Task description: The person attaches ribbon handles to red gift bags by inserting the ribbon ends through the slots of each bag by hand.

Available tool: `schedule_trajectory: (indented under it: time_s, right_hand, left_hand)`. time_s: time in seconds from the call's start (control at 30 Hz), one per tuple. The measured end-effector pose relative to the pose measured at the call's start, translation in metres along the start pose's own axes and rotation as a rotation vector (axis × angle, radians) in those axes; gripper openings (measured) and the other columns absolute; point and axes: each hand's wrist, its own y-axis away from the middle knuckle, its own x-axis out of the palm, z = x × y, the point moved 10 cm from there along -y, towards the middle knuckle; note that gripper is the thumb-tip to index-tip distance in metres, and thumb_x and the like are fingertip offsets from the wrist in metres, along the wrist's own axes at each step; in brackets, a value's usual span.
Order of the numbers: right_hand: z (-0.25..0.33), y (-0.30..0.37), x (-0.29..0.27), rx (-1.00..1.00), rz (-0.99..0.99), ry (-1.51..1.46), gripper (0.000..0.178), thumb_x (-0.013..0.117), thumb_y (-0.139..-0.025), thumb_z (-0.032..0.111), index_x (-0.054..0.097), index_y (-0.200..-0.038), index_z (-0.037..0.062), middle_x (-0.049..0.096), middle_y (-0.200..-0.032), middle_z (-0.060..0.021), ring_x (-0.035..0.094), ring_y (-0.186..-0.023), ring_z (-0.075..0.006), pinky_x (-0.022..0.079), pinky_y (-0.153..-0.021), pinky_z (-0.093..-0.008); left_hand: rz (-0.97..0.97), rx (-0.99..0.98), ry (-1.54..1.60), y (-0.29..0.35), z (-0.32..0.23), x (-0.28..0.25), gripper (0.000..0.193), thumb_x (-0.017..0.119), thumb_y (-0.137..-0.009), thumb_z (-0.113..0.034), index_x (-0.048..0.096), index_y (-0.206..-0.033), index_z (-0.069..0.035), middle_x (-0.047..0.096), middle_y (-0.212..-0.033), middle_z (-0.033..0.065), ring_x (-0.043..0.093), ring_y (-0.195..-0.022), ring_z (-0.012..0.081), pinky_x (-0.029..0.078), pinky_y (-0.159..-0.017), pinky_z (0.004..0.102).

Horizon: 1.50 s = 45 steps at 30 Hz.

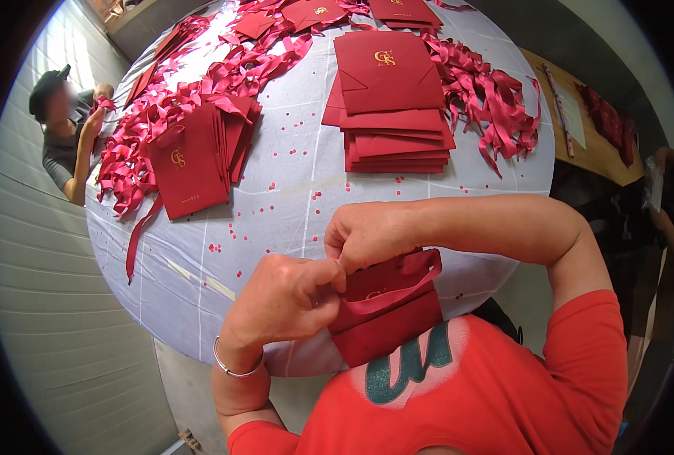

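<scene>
A dark red paper gift bag (386,334) with a gold emblem lies at the table's near edge, against my shirt. A pinkish-red ribbon (401,296) loops across its upper part, and its left end runs in toward my left hand. My left hand (288,297) is closed at the bag's upper left, thumb and forefinger pinched. From the right, my right hand (371,236) reaches over the bag's top edge, its fingers curled closed. The fingertips of both hands meet above the bag's left corner. Whatever they pinch there is too small and covered to make out.
A tall stack of red bags (390,83) stands ahead, beside a heap of loose ribbons (489,102). More bags (189,163) lean at the left by another ribbon pile (125,171). Small red dots (272,186) dot the white tablecloth (291,220). A person (68,133) sits at the far left.
</scene>
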Motion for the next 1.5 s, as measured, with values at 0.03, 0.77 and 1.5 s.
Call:
schedule_trajectory:
  time_s: [0.03, 0.77, 1.5]
  right_hand:
    - [0.001, 0.001, -0.003, -0.019, -0.042, 0.002, 0.012, 0.071, -0.076, 0.015, 0.067, -0.080, 0.0033, 0.061, -0.067, -0.0012, 0.056, -0.061, -0.0098, 0.043, -0.052, -0.0283]
    - [-0.031, 0.055, -0.053, -0.433, -0.443, 0.190, 0.025, 0.068, -0.087, 0.023, 0.070, -0.091, -0.0021, 0.070, -0.080, -0.0181, 0.069, -0.074, -0.0284, 0.053, -0.068, -0.0390]
    - [-0.039, 0.096, -0.055, -0.672, -0.706, 0.269, 0.010, 0.071, -0.084, 0.004, 0.070, -0.094, 0.0012, 0.065, -0.086, -0.0105, 0.064, -0.075, -0.0236, 0.051, -0.066, -0.0337]
  left_hand:
    - [-0.004, -0.018, -0.002, 0.000, 0.002, 0.000, 0.011, 0.065, -0.067, -0.003, 0.062, -0.075, -0.009, 0.064, -0.063, 0.0087, 0.064, -0.058, 0.0290, 0.051, -0.053, 0.0360]
    - [0.057, -0.257, -0.117, -0.002, 0.050, -0.005, 0.017, 0.061, -0.072, -0.009, 0.060, -0.088, -0.003, 0.068, -0.072, 0.0147, 0.067, -0.073, 0.0368, 0.052, -0.067, 0.0406]
    - [-0.273, -0.123, -0.522, 0.011, 0.006, -0.039, 0.019, 0.065, -0.079, 0.004, 0.063, -0.097, -0.001, 0.066, -0.092, 0.0147, 0.064, -0.086, 0.0353, 0.052, -0.075, 0.0415]
